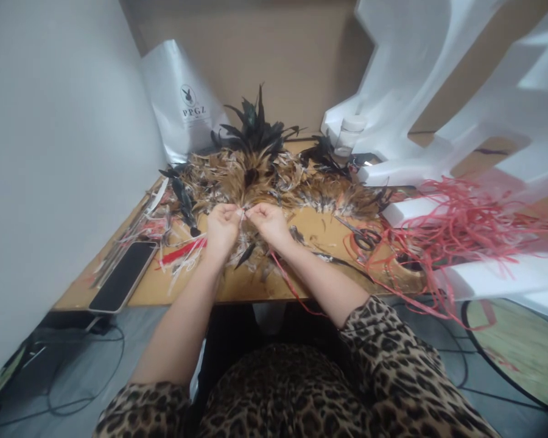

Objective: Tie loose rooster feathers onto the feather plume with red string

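At the left, a phone (123, 277) lies face up near the front edge of the table (164, 293). Beyond it stands a silver bag (187, 103), printed "PPGZ", in the back corner. A red strip (181, 250) lies among pale strings just left of the left hand (223, 228), whose thumb and fingers pinch the lower end of a brown feather bunch (243, 184). The bunch is at the middle of the table, fanning away from the person, with dark plumes (258, 131) behind it. The right hand (268, 222) pinches at the same end, its fingertips meeting the left's; any thread there is too small to make out. Farther right, a clear jar (348, 140) stands at the back, scissors (366, 238) lie nearer, and tangled red ribbon (470, 225) spreads over white foam (502, 275).
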The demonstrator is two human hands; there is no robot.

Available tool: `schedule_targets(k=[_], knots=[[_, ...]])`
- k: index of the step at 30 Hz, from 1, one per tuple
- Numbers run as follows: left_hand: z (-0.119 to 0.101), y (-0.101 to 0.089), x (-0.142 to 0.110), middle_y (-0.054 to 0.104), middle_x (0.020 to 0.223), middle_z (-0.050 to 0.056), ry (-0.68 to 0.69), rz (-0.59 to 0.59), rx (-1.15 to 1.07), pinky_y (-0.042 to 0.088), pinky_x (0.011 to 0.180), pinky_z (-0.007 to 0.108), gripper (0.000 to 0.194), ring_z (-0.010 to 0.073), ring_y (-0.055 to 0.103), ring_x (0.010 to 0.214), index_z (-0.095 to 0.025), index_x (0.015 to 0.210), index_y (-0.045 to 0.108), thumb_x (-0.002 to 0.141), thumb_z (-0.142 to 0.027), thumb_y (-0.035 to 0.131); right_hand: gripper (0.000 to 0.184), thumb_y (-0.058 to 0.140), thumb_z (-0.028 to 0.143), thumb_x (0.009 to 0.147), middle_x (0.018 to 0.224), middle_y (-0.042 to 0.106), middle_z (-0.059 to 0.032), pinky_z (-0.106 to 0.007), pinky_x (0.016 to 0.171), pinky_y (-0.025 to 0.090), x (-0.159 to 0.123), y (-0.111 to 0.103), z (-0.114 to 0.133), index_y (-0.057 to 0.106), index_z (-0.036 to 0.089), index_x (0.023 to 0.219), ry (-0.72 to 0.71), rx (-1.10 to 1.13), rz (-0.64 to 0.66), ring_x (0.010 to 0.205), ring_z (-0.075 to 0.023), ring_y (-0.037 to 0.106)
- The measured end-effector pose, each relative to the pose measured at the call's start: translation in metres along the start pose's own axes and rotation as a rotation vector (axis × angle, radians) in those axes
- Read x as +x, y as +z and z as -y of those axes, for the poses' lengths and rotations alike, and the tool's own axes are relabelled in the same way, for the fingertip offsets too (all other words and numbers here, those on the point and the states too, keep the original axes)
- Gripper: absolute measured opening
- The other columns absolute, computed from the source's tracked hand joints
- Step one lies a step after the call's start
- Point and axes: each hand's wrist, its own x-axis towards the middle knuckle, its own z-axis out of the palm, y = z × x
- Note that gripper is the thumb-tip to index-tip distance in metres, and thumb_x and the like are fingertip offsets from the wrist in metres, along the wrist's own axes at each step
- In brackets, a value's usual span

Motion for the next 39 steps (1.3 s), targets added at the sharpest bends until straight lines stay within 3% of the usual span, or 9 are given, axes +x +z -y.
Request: schedule_targets(k=[6, 11, 13, 16, 18, 20, 27, 33, 39], knots=[[0.001, 0.009, -0.012, 0.056, 0.084, 0.006, 0.384, -0.074, 0.375, 0.041, 0.082, 0.03, 0.009, 0.0197, 0.053, 0.086, -0.018, 0.084, 0.059, 0.075, -0.015, 0.057, 0.025, 0.073, 0.037, 0.059, 0.06, 0.061, 0.0019, -0.023, 0.063, 0.039, 0.007, -0.004, -0.006, 0.065, 0.014, 0.063, 0.034, 0.129, -0.009, 0.058, -0.0091, 0.049], [-0.002, 0.023, -0.033, 0.053, 0.102, 0.012, 0.495, -0.01, 0.394, 0.038, 0.095, 0.035, 0.021, 0.0229, 0.05, 0.105, -0.017, 0.097, 0.061, 0.078, -0.011, 0.054, 0.027, 0.075, 0.039, 0.058, 0.059, 0.061, 0.0016, -0.022, 0.06, 0.041, 0.007, -0.011, -0.011, 0.064, 0.014, 0.06, 0.021, 0.229, -0.075, 0.056, -0.0079, 0.05], [-0.003, 0.027, -0.035, 0.055, 0.102, 0.011, 0.421, 0.012, 0.267, 0.042, 0.092, 0.034, 0.021, 0.0211, 0.053, 0.102, -0.017, 0.099, 0.061, 0.078, -0.015, 0.056, 0.028, 0.075, 0.038, 0.057, 0.058, 0.062, 0.0012, -0.022, 0.058, 0.041, 0.007, -0.014, -0.009, 0.063, 0.014, 0.059, 0.035, 0.255, -0.079, 0.054, -0.0076, 0.05], [-0.006, 0.028, -0.032, 0.061, 0.092, 0.008, 0.121, 0.06, -0.055, 0.049, 0.073, 0.028, 0.02, 0.016, 0.06, 0.081, -0.015, 0.095, 0.06, 0.078, -0.025, 0.06, 0.03, 0.078, 0.038, 0.054, 0.058, 0.062, 0.0003, -0.023, 0.056, 0.043, 0.007, -0.02, -0.003, 0.062, 0.014, 0.061, 0.074, 0.314, -0.027, 0.054, -0.0092, 0.054], [-0.012, 0.026, -0.028, 0.062, 0.083, 0.006, -0.093, 0.111, -0.25, 0.048, 0.059, 0.024, 0.023, 0.0122, 0.06, 0.066, -0.014, 0.092, 0.058, 0.076, -0.029, 0.063, 0.033, 0.08, 0.039, 0.052, 0.058, 0.062, 0.0004, -0.023, 0.054, 0.044, 0.008, -0.024, 0.001, 0.061, 0.014, 0.062, 0.111, 0.373, 0.027, 0.053, -0.0101, 0.055], [-0.017, 0.025, -0.025, 0.062, 0.076, 0.004, -0.209, 0.17, -0.359, 0.044, 0.05, 0.02, 0.026, 0.0093, 0.057, 0.057, -0.013, 0.089, 0.058, 0.074, -0.032, 0.067, 0.034, 0.081, 0.038, 0.05, 0.059, 0.062, 0.0005, -0.023, 0.053, 0.044, 0.008, -0.028, 0.005, 0.061, 0.014, 0.064, 0.132, 0.419, 0.08, 0.052, -0.0101, 0.056], [-0.019, 0.028, -0.021, 0.057, 0.061, 0.0, -0.258, 0.253, -0.473, 0.031, 0.037, 0.015, 0.024, 0.0048, 0.047, 0.046, -0.011, 0.077, 0.061, 0.071, -0.033, 0.07, 0.033, 0.079, 0.04, 0.054, 0.055, 0.059, 0.0028, -0.019, 0.037, 0.025, 0.008, -0.034, 0.005, 0.066, 0.014, 0.069, 0.136, 0.341, 0.194, 0.037, -0.0026, 0.036], [-0.008, 0.03, -0.02, 0.054, 0.056, -0.002, -0.234, 0.143, -0.473, 0.027, 0.036, 0.013, 0.019, 0.0025, 0.041, 0.043, -0.01, 0.074, 0.064, 0.067, -0.025, 0.073, 0.034, 0.08, 0.04, 0.051, 0.059, 0.063, 0.0002, -0.022, 0.056, 0.043, 0.009, -0.03, -0.001, 0.065, 0.014, 0.065, 0.112, 0.308, 0.137, 0.053, -0.0088, 0.055], [0.004, 0.03, -0.014, 0.056, 0.055, 0.0, -0.349, 0.07, -0.511, 0.033, 0.038, 0.013, 0.011, 0.0025, 0.045, 0.043, -0.008, 0.071, 0.063, 0.069, -0.016, 0.07, 0.03, 0.078, 0.038, 0.055, 0.061, 0.064, 0.0, -0.022, 0.061, 0.044, 0.012, -0.029, -0.009, 0.065, 0.013, 0.065, 0.054, 0.127, 0.026, 0.057, -0.0084, 0.055]])
